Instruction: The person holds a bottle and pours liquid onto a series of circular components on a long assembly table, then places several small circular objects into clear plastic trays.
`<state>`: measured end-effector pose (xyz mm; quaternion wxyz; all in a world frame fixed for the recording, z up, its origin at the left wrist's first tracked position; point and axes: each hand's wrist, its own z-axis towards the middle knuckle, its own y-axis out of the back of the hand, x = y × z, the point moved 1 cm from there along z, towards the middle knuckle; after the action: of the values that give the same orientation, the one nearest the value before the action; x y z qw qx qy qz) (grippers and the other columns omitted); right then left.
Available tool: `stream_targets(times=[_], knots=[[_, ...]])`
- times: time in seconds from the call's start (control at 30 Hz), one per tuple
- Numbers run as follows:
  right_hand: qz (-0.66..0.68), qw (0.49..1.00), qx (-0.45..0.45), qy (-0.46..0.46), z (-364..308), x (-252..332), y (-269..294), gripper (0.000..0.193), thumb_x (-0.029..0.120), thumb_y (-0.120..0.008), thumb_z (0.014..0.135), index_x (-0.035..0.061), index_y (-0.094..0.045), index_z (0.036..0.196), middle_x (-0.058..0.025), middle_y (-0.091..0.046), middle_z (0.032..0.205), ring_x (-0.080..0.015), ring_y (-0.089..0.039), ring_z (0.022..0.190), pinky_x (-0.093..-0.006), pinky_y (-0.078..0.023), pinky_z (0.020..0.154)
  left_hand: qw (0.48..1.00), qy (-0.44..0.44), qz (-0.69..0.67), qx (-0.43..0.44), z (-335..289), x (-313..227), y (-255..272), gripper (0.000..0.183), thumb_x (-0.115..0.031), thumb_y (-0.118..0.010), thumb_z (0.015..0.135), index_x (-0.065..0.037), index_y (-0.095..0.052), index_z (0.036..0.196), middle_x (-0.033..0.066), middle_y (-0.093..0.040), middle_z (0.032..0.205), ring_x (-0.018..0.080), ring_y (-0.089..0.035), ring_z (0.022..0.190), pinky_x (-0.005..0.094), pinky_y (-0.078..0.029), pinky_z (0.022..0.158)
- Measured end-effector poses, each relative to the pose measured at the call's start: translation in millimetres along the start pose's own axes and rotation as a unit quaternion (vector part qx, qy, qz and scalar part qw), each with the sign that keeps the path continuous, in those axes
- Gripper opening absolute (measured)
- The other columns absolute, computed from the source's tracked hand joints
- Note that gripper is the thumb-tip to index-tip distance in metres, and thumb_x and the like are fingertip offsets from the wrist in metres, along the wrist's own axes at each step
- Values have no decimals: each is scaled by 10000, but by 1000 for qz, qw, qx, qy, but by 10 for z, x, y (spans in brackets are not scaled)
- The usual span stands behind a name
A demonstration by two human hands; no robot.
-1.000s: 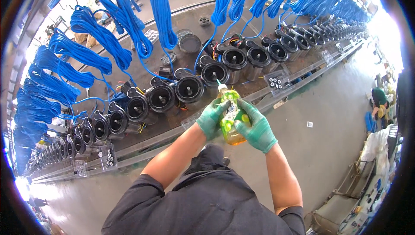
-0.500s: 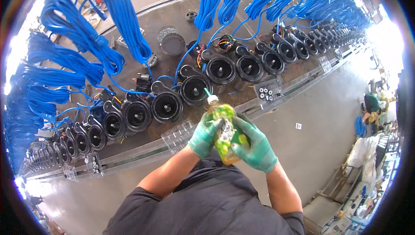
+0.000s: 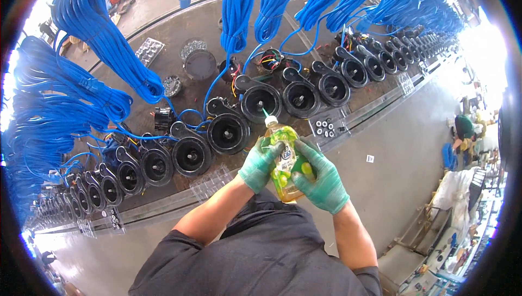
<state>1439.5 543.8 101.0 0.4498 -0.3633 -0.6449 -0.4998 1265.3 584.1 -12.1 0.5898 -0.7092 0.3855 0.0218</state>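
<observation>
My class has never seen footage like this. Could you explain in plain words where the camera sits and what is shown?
There is no robot: a head-worn fisheye camera looks down on a person, so straight edges bend. The left hand and right hand, in green gloves, hold a bottle between them, its thin nozzle pointing towards a black round housing. More such housings stand in a long row on the table, with a clear tray of small rings near its edge. Blue cable bundles hang above.
</observation>
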Motion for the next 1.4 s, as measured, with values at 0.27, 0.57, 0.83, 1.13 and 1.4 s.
stream_targets(times=[0.27, 0.57, 0.83, 1.13, 1.4], knots=[[-5, 999, -31, 36, -197, -111, 467, 690, 42, -712, 840, 6, -511, 1499, -241, -463, 1563, -359, -502, 1427, -409, -423, 1163, 998, 3, 46, 44, 178, 172, -529, 559, -274, -770, 968, -68, -512, 1418, 61, -659, 1282, 175, -684, 1110, 355, -578, 978], [-38, 999, -13, -6, -159, -315, 1022, 657, 80, -695, 862, -10, -516, 1487, -248, -485, 1550, -354, -523, 1409, -396, -433, 1150, 999, 5, 26, 31, 560, 653, -706, 519, -298, -776, 961, -59, -559, 1367, 47, -690, 1208, 159, -692, 1071, 326, -588, 934], [12, 999, 31, 9, -102, -444, 1353, 698, 36, -719, 863, 0, -495, 1523, -197, -480, 1577, -278, -501, 1422, -373, -395, 1166, 999, -25, 42, 18, 640, 766, -901, 521, -271, -761, 973, -56, -542, 1394, 52, -686, 1233, 170, -689, 1100, 342, -579, 965], [-32, 998, -34, 38, -163, -603, 1970, 646, 50, -709, 852, -8, -533, 1471, -234, -508, 1529, -352, -542, 1388, -386, -447, 1140, 996, 17, 57, 70, 1183, 1101, -1330, 552, -330, -752, 977, -92, -534, 1425, 46, -669, 1280, 177, -674, 1133, 352, -562, 1003], [5, 1000, -4, 29, 22, -853, 2265, 667, 122, -706, 853, -24, -519, 1476, -248, -528, 1500, -363, -558, 1365, -390, -443, 1144, 999, 16, 24, 22, 1436, 1294, -1393, 462, -312, -728, 993, -93, -569, 1368, 84, -707, 1208, 232, -715, 1066, 399, -609, 954]])
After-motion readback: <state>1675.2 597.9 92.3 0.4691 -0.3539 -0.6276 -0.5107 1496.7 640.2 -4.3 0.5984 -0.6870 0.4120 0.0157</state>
